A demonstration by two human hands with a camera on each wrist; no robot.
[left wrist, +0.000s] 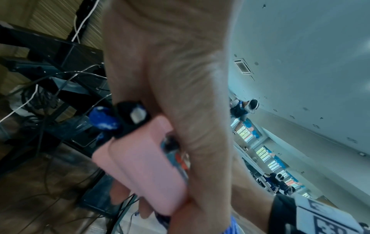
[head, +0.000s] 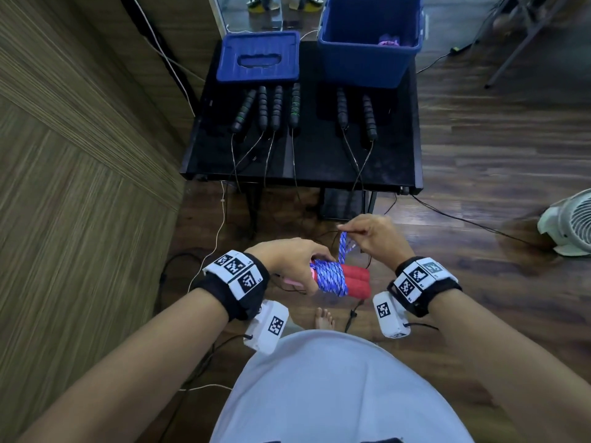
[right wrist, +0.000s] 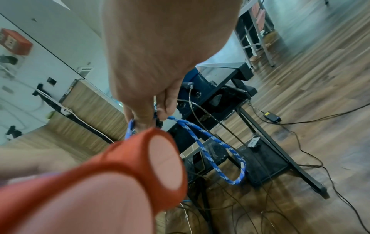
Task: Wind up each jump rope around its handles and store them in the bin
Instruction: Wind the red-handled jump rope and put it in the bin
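The left hand (head: 289,260) grips the paired red foam handles (head: 351,281), already wound with blue-and-white braided rope (head: 331,278). The right hand (head: 372,236) pinches its loose loop above. The blue plastic bin (head: 367,55) sits on the black bench (head: 319,161) beyond.

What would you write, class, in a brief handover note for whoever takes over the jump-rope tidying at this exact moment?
Left hand grips the paired red handles, blue rope already coiled around them.
Right hand pinches the last loose loop of it.
Blue bin on the black table holds one purple bundle; its lid lies beside.
Left: secure the loop, bin this rope, then wind the three black ropes on the table.
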